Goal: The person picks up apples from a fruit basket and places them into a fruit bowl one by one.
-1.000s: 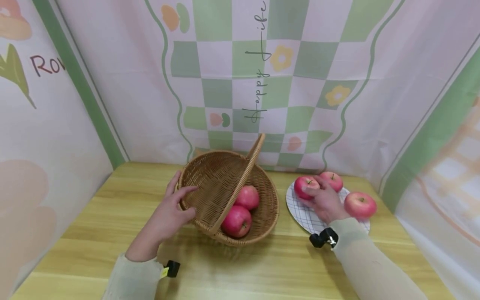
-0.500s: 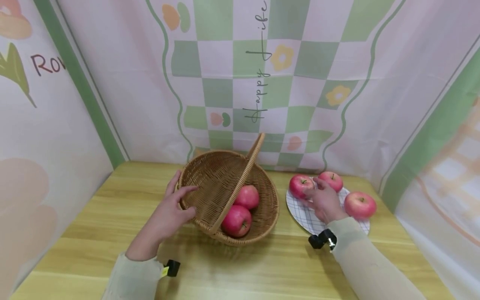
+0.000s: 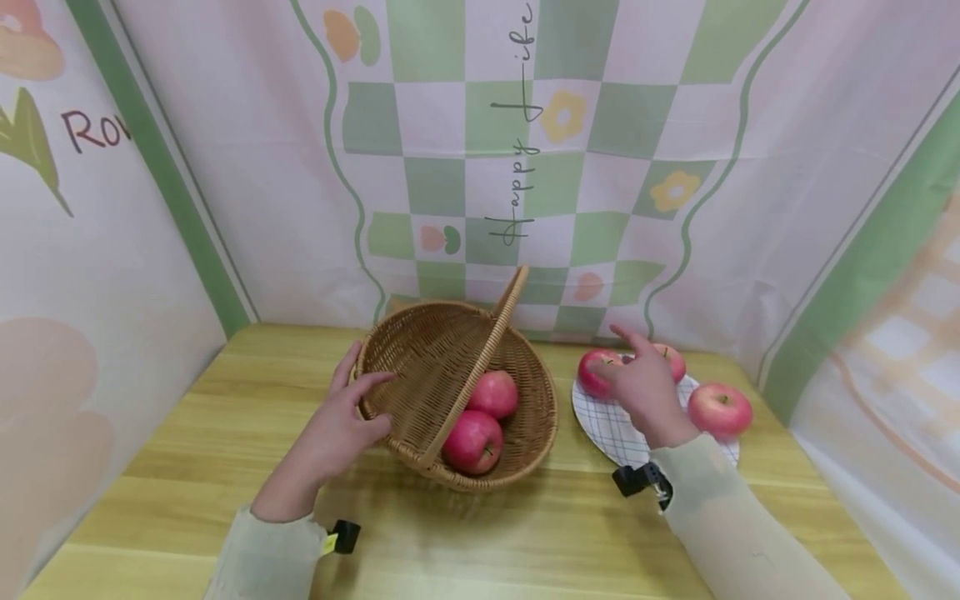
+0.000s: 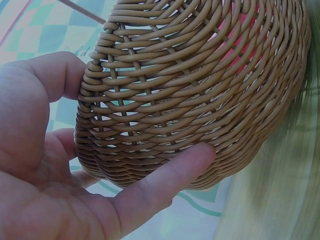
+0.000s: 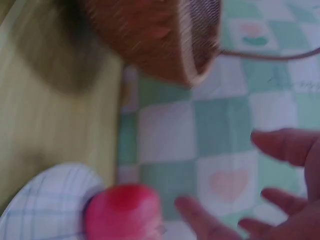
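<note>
A brown wicker basket (image 3: pixel 427 358) with an arched handle stands mid-table. Two red apples, one nearer (image 3: pixel 474 442) and one behind (image 3: pixel 495 393), lie inside it. My left hand (image 3: pixel 341 433) grips the basket's left rim; the left wrist view shows digits on both sides of the weave. To the right is a round checked plate (image 3: pixel 606 425) bearing a red apple (image 3: pixel 590 383) on its left. Over this plate hovers my right hand (image 3: pixel 648 396), fingers spread and holding nothing. It partly covers that apple and a paler one (image 3: pixel 675 361) behind.
A large pinkish apple (image 3: pixel 720 408) sits at the plate's right edge. The wooden table (image 3: pixel 465 542) meets a printed checked curtain (image 3: pixel 495 183) at the back, with more fabric on both sides. A black wrist camera (image 3: pixel 637 479) is strapped at the right cuff.
My right hand has let go of the left apple on the plate, which now sits slightly farther left. Its fingers have spread and lifted. The left hand and basket stay put.
</note>
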`<state>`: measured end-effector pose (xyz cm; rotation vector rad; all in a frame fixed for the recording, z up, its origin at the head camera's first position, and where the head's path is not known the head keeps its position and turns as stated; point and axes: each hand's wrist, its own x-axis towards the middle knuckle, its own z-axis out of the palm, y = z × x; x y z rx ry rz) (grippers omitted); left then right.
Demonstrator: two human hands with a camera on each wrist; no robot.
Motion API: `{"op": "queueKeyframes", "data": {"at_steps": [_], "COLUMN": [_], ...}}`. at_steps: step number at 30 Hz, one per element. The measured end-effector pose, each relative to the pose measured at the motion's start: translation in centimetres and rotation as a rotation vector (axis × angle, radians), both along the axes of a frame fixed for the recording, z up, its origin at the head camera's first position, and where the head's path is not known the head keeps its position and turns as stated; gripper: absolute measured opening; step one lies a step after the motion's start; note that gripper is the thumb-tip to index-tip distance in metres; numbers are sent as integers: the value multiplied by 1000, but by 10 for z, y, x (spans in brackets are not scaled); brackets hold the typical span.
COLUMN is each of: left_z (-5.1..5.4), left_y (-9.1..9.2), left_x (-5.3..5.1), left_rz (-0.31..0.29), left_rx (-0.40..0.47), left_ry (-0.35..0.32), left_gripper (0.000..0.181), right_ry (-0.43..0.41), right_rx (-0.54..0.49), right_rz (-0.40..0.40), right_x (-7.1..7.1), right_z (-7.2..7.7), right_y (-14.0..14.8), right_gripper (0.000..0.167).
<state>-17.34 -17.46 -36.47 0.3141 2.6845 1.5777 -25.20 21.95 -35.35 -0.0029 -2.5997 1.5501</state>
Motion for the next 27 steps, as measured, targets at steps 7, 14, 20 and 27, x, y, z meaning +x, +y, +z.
{"op": "queueKeyframes", "data": {"at_steps": [7, 14, 20, 27], "left_z": [-2, -4, -4, -4], "left_y": [0, -1, -1, 0], "left_x": [-1, -1, -1, -2], "left_rz": [-2, -2, 1, 4], "left_rx": [7, 15, 15, 6], "left_ry": [-2, -11, -15, -10], "left_gripper": [59, 59, 59, 59], "right_ry": [32, 50, -61, -75], "right_rx": [-41, -171, -247, -119], "right_rz": [231, 500, 743, 840], "right_x": [16, 24, 26, 22], "right_z": [15, 12, 5, -10], "right_y": [-30, -48, -64, -75], "right_gripper": [76, 81, 82, 76]}}
